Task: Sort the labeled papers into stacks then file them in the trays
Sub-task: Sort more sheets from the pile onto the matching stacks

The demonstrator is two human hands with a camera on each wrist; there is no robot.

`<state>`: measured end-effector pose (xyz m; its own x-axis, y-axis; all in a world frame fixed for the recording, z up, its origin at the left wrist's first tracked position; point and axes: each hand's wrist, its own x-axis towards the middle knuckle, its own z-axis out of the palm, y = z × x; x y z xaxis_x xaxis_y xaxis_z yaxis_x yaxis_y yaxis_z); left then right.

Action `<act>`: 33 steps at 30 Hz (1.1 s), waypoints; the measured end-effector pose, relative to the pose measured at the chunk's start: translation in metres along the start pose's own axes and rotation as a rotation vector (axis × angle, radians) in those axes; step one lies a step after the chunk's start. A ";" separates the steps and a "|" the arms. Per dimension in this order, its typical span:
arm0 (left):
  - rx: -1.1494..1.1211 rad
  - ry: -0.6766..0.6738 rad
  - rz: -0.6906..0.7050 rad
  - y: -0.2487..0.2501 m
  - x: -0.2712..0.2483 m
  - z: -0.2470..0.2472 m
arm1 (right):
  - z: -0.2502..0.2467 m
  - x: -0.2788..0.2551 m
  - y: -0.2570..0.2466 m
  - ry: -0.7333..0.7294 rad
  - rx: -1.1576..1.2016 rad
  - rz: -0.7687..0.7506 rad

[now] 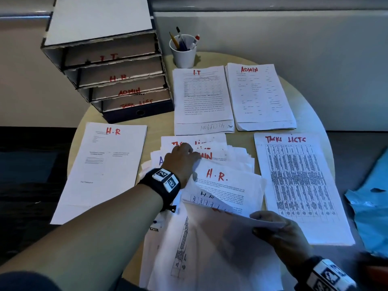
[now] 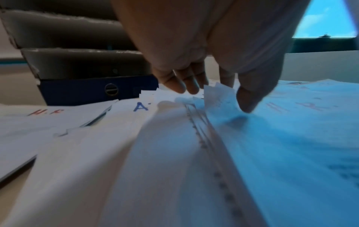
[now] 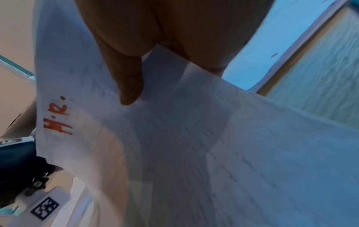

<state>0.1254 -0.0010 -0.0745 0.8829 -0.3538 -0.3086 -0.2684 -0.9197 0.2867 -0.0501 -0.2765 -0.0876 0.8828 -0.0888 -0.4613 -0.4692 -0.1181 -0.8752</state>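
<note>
White papers (image 1: 224, 185) bear red labels; beside them a black-gridded sheet (image 1: 298, 185). Behind the papers, grey trays (image 1: 117, 78) over a navy base; white cup (image 1: 183, 53).

Bare forearms; each wrist wears a black strap (image 1: 161, 183) bearing white square-patterned marker tags (image 1: 327, 277).

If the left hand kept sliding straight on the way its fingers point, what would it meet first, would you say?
Probably the Task List sheets fanned just beyond the left hand, then the I.T stack; depth is hard to judge.
</note>
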 end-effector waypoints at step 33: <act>-0.662 0.218 -0.077 -0.064 -0.070 -0.001 | 0.025 0.044 -0.060 -0.005 -0.037 0.093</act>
<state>0.0807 0.0827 -0.0706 0.9656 -0.1863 -0.1813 0.0279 -0.6192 0.7848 0.0171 -0.2485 -0.0594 0.8355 -0.0957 -0.5411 -0.5495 -0.1461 -0.8226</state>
